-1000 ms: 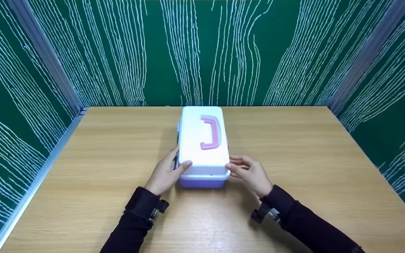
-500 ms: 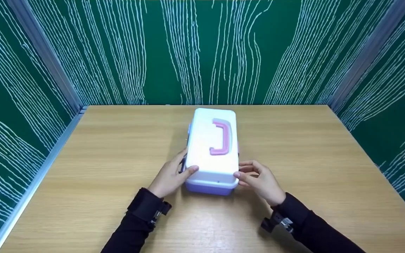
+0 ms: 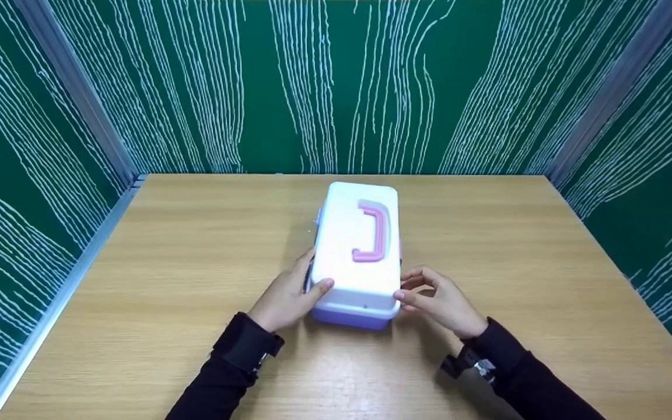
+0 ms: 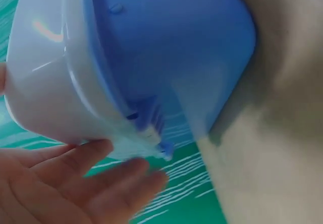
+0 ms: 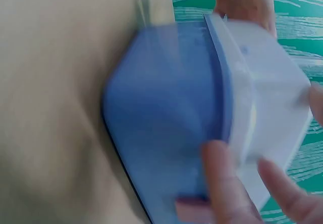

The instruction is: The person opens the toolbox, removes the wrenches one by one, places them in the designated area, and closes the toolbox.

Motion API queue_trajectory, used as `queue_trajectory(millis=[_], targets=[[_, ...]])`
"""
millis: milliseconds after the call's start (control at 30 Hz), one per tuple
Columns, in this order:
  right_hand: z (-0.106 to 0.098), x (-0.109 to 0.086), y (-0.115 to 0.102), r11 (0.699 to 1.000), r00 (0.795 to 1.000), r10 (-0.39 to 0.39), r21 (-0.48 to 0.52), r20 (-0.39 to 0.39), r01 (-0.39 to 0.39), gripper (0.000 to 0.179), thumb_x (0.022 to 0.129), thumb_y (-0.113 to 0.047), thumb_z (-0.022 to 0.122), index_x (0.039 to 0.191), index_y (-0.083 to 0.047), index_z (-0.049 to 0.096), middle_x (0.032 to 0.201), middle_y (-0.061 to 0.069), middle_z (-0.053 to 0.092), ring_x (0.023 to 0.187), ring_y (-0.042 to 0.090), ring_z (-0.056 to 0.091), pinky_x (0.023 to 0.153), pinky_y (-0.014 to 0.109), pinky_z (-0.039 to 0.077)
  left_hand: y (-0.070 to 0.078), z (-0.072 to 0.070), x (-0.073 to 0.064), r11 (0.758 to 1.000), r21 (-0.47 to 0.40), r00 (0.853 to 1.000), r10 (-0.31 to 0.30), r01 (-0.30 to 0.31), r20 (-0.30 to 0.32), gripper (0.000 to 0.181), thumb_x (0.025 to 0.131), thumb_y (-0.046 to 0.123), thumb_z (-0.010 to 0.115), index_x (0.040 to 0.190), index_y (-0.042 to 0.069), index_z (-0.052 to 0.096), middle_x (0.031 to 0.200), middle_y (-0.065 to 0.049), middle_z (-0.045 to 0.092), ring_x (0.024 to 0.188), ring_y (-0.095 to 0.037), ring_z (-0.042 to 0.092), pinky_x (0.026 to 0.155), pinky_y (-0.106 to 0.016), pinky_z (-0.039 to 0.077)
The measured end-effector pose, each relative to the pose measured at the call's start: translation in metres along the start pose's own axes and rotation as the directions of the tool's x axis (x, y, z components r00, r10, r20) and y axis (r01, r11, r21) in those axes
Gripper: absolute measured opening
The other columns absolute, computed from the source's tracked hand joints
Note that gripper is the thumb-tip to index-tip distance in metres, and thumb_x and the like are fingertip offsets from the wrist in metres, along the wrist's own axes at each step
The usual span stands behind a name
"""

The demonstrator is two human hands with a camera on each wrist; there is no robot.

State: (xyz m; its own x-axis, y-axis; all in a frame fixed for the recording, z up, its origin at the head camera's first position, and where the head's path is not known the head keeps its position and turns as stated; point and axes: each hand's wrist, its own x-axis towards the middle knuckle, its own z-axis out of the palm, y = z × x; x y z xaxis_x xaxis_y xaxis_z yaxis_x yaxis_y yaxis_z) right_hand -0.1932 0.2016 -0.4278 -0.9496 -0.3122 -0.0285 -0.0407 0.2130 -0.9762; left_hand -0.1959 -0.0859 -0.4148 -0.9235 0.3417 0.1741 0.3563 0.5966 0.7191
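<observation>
A plastic carry box (image 3: 342,233) with a white lid and a bluish-purple base stands on the table, its lid down. Its pink handle (image 3: 378,236) lies folded on the lid. My left hand (image 3: 289,300) holds the near left corner, thumb on the lid and fingers along the side. In the left wrist view a blue latch (image 4: 151,123) shows beyond those fingers. At the near right corner, my right hand (image 3: 444,303) has its thumb on the lid edge and bent fingers against the side. The right wrist view shows a pink tab (image 5: 194,210) by the fingertips.
The wooden table (image 3: 207,233) spreads around the box. Green walls (image 3: 359,87) with wavy white lines rise behind it and on both sides, joined by grey corner posts (image 3: 610,93). Dark sleeves with wrist-worn cameras cover both forearms.
The carry box has slid right and a little nearer, turning slightly so its far end points more to the right. Both hands moved along with it, keeping their places at its near corners.
</observation>
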Motion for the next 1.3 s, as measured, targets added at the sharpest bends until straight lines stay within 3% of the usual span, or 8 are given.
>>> queue_trajectory(millis=[100,233,567,733,867,1067,1200,1300], targets=[[-0.011,0.004,-0.003,0.994,0.998,-0.037,-0.104,0.045,0.041,0.045,0.086,-0.022,0.064,0.119,0.004,0.050,0.107,0.023,0.058,0.092,0.038,0.061,0.080,0.045,0.053,0.009,0.002,0.002,0.994,0.112,0.999,-0.001,0.005,-0.040,0.075,0.090,0.046,0.049,0.146,0.005,0.019,0.150,-0.013,0.024,0.137,-0.027,0.022,0.112,-0.043,0.020],[-0.021,0.011,-0.012,0.980,0.999,-0.047,-0.192,0.012,0.049,0.049,0.089,-0.032,0.058,0.124,0.001,0.050,0.112,0.021,0.059,0.095,0.035,0.060,0.080,0.039,0.053,0.024,0.008,0.004,0.972,0.237,0.996,0.022,-0.001,-0.088,0.081,0.086,0.052,0.050,0.145,0.004,0.021,0.151,-0.014,0.021,0.139,-0.033,0.013,0.112,-0.048,0.014],[-0.026,0.044,-0.011,0.989,0.989,-0.034,-0.146,-0.146,0.013,0.047,0.092,-0.028,0.054,0.129,-0.002,0.045,0.122,0.021,0.051,0.107,0.032,0.054,0.085,0.036,0.051,0.049,0.029,0.016,0.879,0.442,0.977,0.210,-0.178,-0.025,0.091,0.079,0.066,0.050,0.143,0.006,0.027,0.148,-0.012,0.030,0.139,-0.031,0.017,0.112,-0.047,0.016],[-0.023,0.062,0.000,0.995,0.987,0.007,-0.095,-0.158,-0.022,0.049,0.093,-0.023,0.051,0.133,0.003,0.040,0.127,0.026,0.047,0.111,0.034,0.051,0.090,0.042,0.048,0.056,0.040,0.019,0.832,0.511,0.969,0.246,-0.217,0.012,0.094,0.076,0.070,0.051,0.142,0.007,0.031,0.147,-0.010,0.033,0.139,-0.029,0.019,0.113,-0.047,0.016],[-0.021,0.073,0.008,0.997,0.990,0.058,-0.040,-0.128,-0.063,0.048,0.094,-0.018,0.048,0.135,0.007,0.037,0.124,0.026,0.050,0.101,0.025,0.058,0.092,0.043,0.047,0.057,0.048,0.020,0.781,0.590,0.970,0.240,-0.205,0.019,0.096,0.074,0.074,0.048,0.142,0.008,0.034,0.146,-0.008,0.036,0.138,-0.028,0.023,0.112,-0.050,0.015],[-0.017,0.080,0.016,0.984,0.990,0.136,0.118,-0.042,-0.131,0.045,0.095,-0.013,0.039,0.131,0.013,0.037,0.088,0.006,0.061,0.068,0.006,0.057,0.067,0.023,0.052,0.054,0.058,0.020,0.723,0.668,0.967,0.254,-0.174,-0.023,0.094,0.073,0.075,0.049,0.140,0.010,0.038,0.143,-0.006,0.040,0.136,-0.028,0.028,0.111,-0.049,0.018],[-0.019,0.084,0.028,0.963,0.993,0.121,0.243,0.010,-0.120,0.043,0.093,-0.012,0.037,0.128,0.012,0.041,0.078,-0.001,0.058,0.060,0.003,0.052,0.056,0.017,0.045,0.053,0.061,0.020,0.685,0.709,0.957,0.285,-0.166,-0.052,0.091,0.073,0.074,0.049,0.139,0.011,0.040,0.141,-0.006,0.043,0.135,-0.027,0.031,0.110,-0.048,0.022],[-0.022,0.086,0.032,0.958,0.991,0.134,0.253,0.010,-0.132,0.045,0.091,-0.014,0.042,0.128,0.011,0.042,0.082,-0.001,0.062,0.065,0.003,0.057,0.060,0.016,0.048,0.052,0.062,0.020,0.665,0.729,0.951,0.304,-0.162,-0.065,0.089,0.074,0.074,0.049,0.137,0.012,0.041,0.139,-0.005,0.045,0.134,-0.027,0.033,0.109,-0.047,0.024]])
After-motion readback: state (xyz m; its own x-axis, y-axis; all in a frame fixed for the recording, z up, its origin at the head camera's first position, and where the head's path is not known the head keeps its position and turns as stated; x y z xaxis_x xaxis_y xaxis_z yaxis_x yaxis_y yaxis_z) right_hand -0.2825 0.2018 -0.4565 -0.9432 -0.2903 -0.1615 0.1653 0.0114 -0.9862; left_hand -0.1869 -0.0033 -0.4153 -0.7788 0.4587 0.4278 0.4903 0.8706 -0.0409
